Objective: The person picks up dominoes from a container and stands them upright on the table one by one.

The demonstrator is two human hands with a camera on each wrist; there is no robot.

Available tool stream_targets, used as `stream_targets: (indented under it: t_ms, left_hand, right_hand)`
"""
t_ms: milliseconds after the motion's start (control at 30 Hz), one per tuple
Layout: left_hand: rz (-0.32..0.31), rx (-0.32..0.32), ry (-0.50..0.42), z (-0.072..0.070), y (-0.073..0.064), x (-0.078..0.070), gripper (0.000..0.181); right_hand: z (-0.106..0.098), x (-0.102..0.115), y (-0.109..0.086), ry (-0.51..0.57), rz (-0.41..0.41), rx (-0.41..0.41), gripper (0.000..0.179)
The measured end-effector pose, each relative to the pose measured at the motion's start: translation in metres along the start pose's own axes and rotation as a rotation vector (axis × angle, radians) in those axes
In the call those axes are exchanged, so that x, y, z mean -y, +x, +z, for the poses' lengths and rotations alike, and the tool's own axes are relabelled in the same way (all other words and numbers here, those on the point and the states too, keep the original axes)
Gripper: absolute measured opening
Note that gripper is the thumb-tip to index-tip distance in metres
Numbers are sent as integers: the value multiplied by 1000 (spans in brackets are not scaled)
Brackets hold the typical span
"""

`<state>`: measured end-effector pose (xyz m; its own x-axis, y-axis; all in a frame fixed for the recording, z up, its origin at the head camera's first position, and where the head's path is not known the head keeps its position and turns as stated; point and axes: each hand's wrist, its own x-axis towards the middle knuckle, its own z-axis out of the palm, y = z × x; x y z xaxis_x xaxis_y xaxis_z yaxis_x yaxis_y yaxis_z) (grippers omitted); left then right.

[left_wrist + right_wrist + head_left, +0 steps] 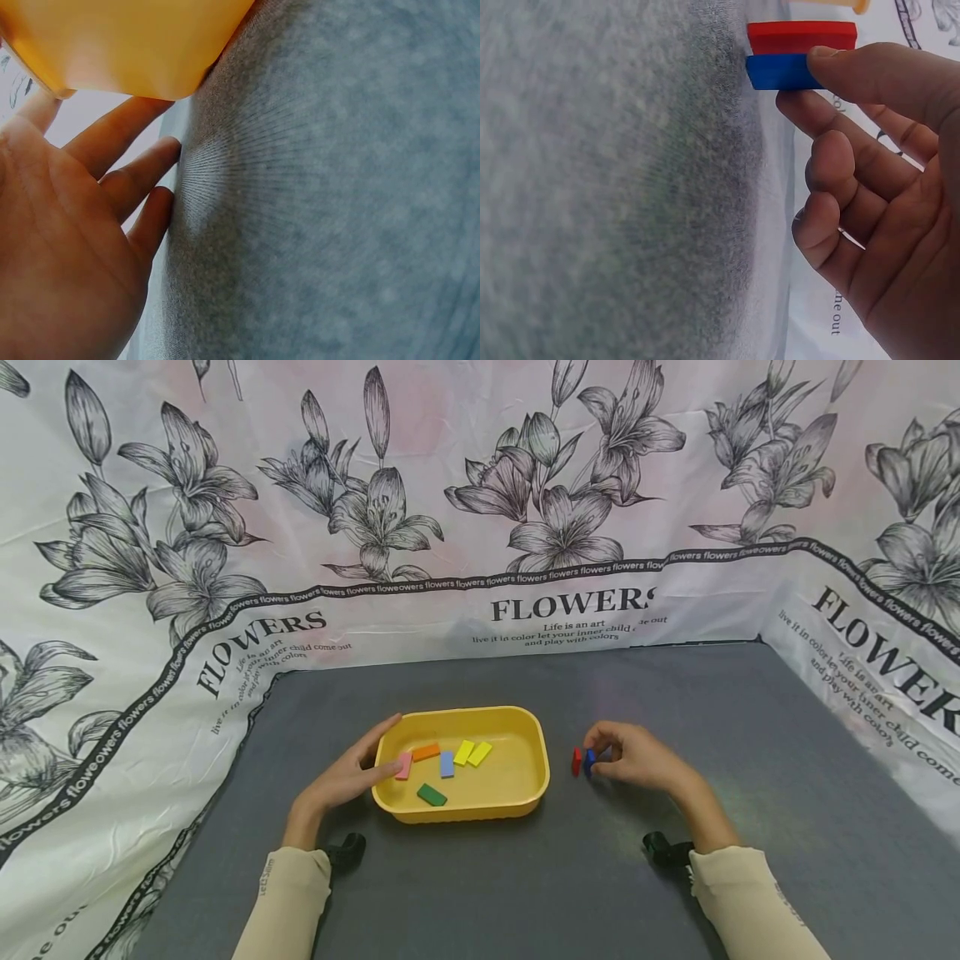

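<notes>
My left hand (348, 781) holds the left end of a yellow plastic tray (510, 806), thumb over the rim and the other fingers along the outside wall. In the left wrist view those fingers look fairly straight against the tray (127, 52). On the grey surface right of the tray, my right hand (637, 756) pinches a dark blue block (590, 762) between thumb and fingertips. Just left of it a red block (577, 762) stands on edge. The right wrist view has the blue block (784, 73) right beside the red block (802, 36).
Inside the tray lie a pink block (403, 766), an orange block (426, 752), a light blue block (447, 765), a green block (432, 795) and two yellow blocks, one being the right yellow block (480, 754). Flower-printed cloth (420, 618) borders the grey surface (480, 893).
</notes>
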<state>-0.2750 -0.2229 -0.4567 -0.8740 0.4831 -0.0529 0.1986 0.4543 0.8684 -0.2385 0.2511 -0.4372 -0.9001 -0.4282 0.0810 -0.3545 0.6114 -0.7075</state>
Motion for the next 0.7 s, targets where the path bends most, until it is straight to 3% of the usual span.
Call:
stream_targets:
  t_ms: [367,700]
  left_hand:
    - [-14,-15,15,1,1,0,76]
    - [-12,-18,9,1,1,2,76]
  right_hand:
    - [1,0,0,-22,34,-12,27]
    - [0,-1,0,-32,17,-15,28]
